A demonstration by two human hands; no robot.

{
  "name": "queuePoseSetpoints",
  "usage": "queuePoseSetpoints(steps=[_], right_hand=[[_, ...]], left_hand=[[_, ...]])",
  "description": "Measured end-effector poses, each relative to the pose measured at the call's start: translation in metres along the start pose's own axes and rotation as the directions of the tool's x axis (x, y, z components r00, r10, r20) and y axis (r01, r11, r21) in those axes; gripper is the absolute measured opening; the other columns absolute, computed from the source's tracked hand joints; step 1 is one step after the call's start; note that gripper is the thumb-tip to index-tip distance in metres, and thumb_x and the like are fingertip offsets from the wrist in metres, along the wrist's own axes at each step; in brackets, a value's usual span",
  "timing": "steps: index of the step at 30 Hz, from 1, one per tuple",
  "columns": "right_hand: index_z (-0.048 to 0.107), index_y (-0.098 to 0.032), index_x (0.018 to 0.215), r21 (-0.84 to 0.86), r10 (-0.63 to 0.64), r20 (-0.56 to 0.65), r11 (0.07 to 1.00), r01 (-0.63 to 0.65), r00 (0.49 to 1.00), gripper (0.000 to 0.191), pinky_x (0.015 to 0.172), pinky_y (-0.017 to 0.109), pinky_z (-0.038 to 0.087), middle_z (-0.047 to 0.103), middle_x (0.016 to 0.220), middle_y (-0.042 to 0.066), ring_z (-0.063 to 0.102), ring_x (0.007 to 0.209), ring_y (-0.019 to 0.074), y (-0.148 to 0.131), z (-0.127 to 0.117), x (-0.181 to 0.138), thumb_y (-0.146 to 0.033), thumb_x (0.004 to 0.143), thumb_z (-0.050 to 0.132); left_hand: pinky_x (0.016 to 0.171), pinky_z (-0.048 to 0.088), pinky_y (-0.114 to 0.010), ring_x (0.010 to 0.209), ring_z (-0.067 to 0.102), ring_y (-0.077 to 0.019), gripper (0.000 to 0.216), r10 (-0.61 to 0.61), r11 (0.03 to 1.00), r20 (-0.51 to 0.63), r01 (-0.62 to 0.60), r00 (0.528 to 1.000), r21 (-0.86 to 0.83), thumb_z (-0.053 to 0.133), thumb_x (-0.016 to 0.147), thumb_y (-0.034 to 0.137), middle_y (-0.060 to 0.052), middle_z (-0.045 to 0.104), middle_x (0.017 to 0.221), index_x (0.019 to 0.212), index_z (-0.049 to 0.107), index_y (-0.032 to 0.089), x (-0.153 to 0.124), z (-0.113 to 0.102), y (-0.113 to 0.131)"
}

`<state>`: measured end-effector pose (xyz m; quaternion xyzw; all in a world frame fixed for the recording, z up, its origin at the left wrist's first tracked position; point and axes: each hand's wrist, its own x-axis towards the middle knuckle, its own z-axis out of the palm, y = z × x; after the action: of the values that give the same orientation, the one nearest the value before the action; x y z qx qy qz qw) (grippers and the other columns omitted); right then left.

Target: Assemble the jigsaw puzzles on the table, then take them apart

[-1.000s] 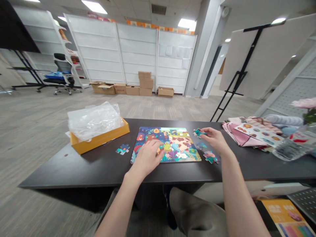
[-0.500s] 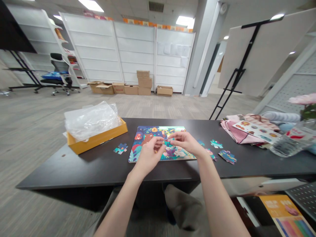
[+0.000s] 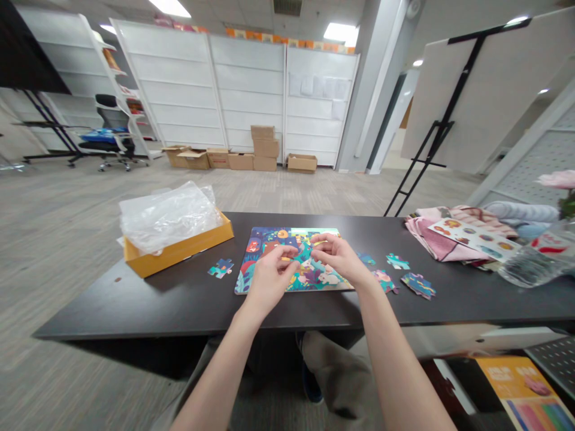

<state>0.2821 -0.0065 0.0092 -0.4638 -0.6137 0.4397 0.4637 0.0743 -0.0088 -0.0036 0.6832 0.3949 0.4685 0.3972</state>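
Observation:
A colourful jigsaw board lies flat on the dark table. Both hands meet above its middle. My left hand and my right hand pinch a small teal puzzle piece between their fingertips, just over the board. Loose pieces lie to the right: one at the board's edge, another farther right, and one nearer the table's front. A single loose piece lies left of the board.
A yellow box with crumpled clear plastic stands at the table's left. Pink cloths and a printed sheet lie at the right, beside a clear plastic bottle. An easel stands behind the table.
My right hand came from the loose pieces at the right to the board's middle with a piece. My left hand lifted off the board and joined it on the piece.

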Motion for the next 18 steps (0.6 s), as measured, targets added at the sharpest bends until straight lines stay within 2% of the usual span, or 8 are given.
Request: queuePoseSetpoints(steps=[2,4,7,10,15,18], right_hand=[[0.065,-0.022,0.102,-0.012,-0.019,-0.046,1.0,0.018,0.999,0.032,0.054,0.025,0.042,0.068,0.072,-0.001,0.06,0.063,0.0142,0.001,-0.001,0.001,-0.04,0.079,0.077],[0.068,-0.022,0.098,-0.026,-0.043,-0.074,0.999,0.041,0.996,0.028,0.056,0.026,0.045,0.068,0.071,-0.001,0.059,0.062,0.0142,0.003,-0.002,0.001,-0.04,0.079,0.077],[0.073,-0.021,0.096,-0.039,-0.063,-0.093,0.997,0.06,0.994,0.028,0.06,0.028,0.048,0.07,0.073,0.0,0.061,0.064,0.0152,0.004,-0.003,0.003,-0.041,0.078,0.077],[0.076,-0.02,0.098,-0.054,-0.067,-0.099,0.997,0.062,0.993,0.028,0.06,0.029,0.049,0.073,0.077,0.002,0.063,0.065,0.0157,0.005,-0.002,0.006,-0.042,0.079,0.074],[0.077,-0.021,0.099,-0.067,-0.066,-0.077,0.996,0.061,0.995,0.026,0.064,0.03,0.053,0.075,0.081,0.003,0.067,0.07,0.0172,0.01,0.003,0.013,-0.039,0.081,0.07],[0.075,-0.021,0.099,-0.061,-0.045,-0.086,0.997,0.04,0.995,0.025,0.066,0.03,0.055,0.075,0.084,0.004,0.071,0.077,0.0193,0.016,0.004,0.014,-0.035,0.08,0.07]], left_hand=[[0.076,0.063,-0.03,0.084,0.078,-0.0197,0.019,0.011,1.0,0.026,-0.011,1.0,0.024,0.066,0.084,0.024,-0.004,0.077,0.104,0.103,0.064,0.021,-0.002,0.002,0.002],[0.075,0.063,-0.029,0.083,0.078,-0.0198,0.016,0.023,0.999,0.042,-0.024,0.999,0.042,0.065,0.085,0.022,-0.004,0.078,0.099,0.101,0.064,0.021,-0.003,0.005,0.003],[0.074,0.063,-0.029,0.083,0.078,-0.0205,0.012,0.041,0.998,0.037,-0.043,0.998,0.053,0.064,0.084,0.022,-0.003,0.078,0.094,0.096,0.066,0.021,-0.001,0.008,0.0],[0.074,0.063,-0.03,0.081,0.077,-0.0195,0.015,0.071,0.993,0.018,-0.073,0.997,0.089,0.063,0.085,0.02,-0.005,0.078,0.099,0.099,0.067,0.02,0.003,0.008,-0.008],[0.084,0.062,-0.035,0.086,0.076,-0.0199,0.016,0.187,0.939,0.033,-0.188,0.982,0.288,0.061,0.086,0.016,-0.005,0.077,0.1,0.099,0.07,0.02,0.012,-0.001,-0.02],[0.089,0.06,-0.039,0.094,0.075,-0.023,0.015,0.191,0.878,0.077,-0.206,0.978,0.431,0.065,0.086,0.018,-0.005,0.078,0.101,0.098,0.072,0.022,0.013,-0.007,-0.021]])
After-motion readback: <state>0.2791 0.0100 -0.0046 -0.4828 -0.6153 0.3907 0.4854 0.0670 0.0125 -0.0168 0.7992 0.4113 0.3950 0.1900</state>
